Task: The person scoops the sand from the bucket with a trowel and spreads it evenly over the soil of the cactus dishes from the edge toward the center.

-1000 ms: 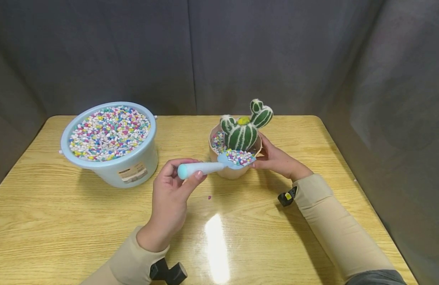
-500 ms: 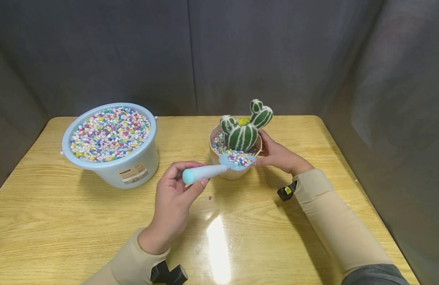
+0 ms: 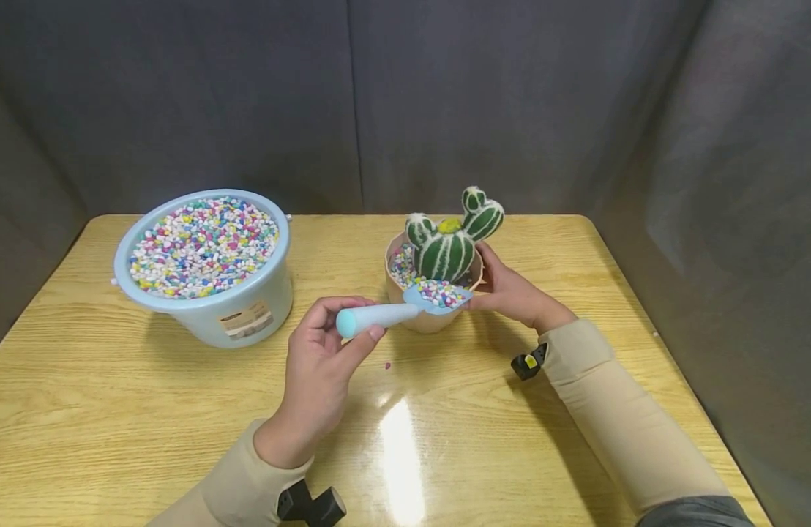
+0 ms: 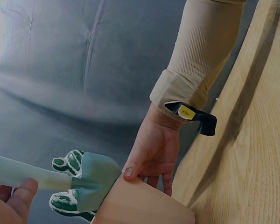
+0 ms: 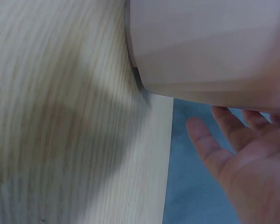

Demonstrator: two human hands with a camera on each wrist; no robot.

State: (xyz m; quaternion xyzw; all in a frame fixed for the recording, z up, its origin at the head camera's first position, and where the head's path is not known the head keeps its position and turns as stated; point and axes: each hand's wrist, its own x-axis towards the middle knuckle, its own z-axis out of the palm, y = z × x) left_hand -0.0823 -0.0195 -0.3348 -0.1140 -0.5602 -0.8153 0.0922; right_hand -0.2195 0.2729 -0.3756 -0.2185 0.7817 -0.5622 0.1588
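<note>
In the head view my left hand (image 3: 323,366) grips the handle of a light-blue garden trowel (image 3: 379,318) between thumb and fingers. Its blade, heaped with colourful pebbles (image 3: 440,294), lies over the near rim of a peach plant pot (image 3: 427,320). Green, white-ribbed cactus (image 3: 445,255) with a yellow top stands in the pot among more pebbles. My right hand (image 3: 511,293) holds the pot's right side, thumb near the front rim and fingers reaching round behind. From below, the right wrist view shows the fingertips at the pot wall (image 5: 210,51).
A light-blue bucket (image 3: 201,311) full of multicoloured pebbles stands at the back left of the wooden table (image 3: 148,432). One pink pebble (image 3: 388,365) lies in front of the pot. Dark curtains (image 3: 511,110) hang behind and beside the table.
Compared with a second ago, the trowel and my left hand have shifted slightly right and down, the blade staying at the pot's rim. My right hand has hardly moved.
</note>
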